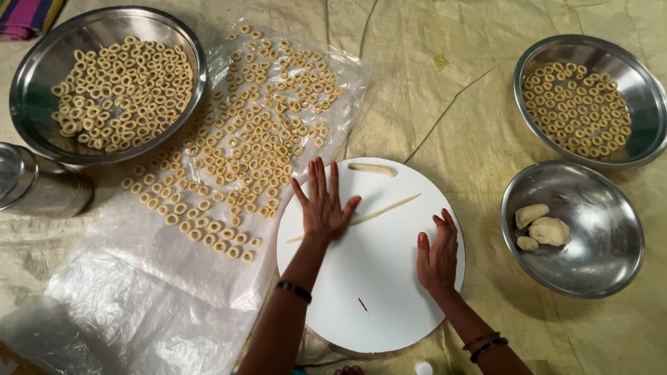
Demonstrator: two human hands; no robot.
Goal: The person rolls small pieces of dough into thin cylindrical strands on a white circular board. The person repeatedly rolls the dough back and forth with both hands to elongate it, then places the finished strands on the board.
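Two forearms with bangles reached over a round white board (375, 292), rolling dough into a thin rope.

The left hand (323, 201) lay flat, fingers spread, on the dough rope (389, 208); the right hand (438, 255) rested open on the board beside it, holding nothing. A short dough stick (372, 169) waited at the board's far edge. Much looked done: dough rings (243, 153) covered the plastic sheet (139, 278) and filled two steel bowls (42, 90) (643, 83). A third bowl (597, 264) held only a few dough lumps (545, 229), so little seemed left.
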